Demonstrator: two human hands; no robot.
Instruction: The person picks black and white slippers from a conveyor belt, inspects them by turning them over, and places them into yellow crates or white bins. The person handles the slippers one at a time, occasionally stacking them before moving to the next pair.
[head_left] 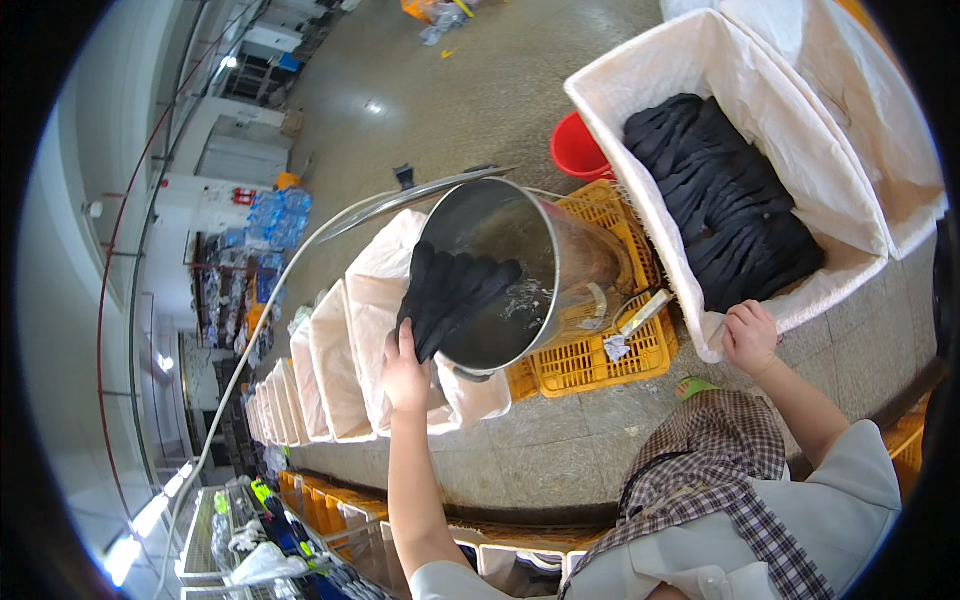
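My left hand (405,372) is closed on the near end of a bundle of black gloves (455,295). The bundle fans out over the mouth of a large metal pot (590,275) with liquid inside. At the right, a bin lined with whitish cloth (700,335) holds many more black gloves (715,200), laid in overlapping rows. My right hand (750,335) has its fingers curled over the near rim of this bin's cloth liner.
Yellow plastic crates (600,365) lie under and beside the pot. A red bucket (578,145) stands behind them. More cloth-lined bins (330,365) line up at the left. A pale hose (270,300) runs across the left side. Another lined bin (850,90) adjoins at the far right.
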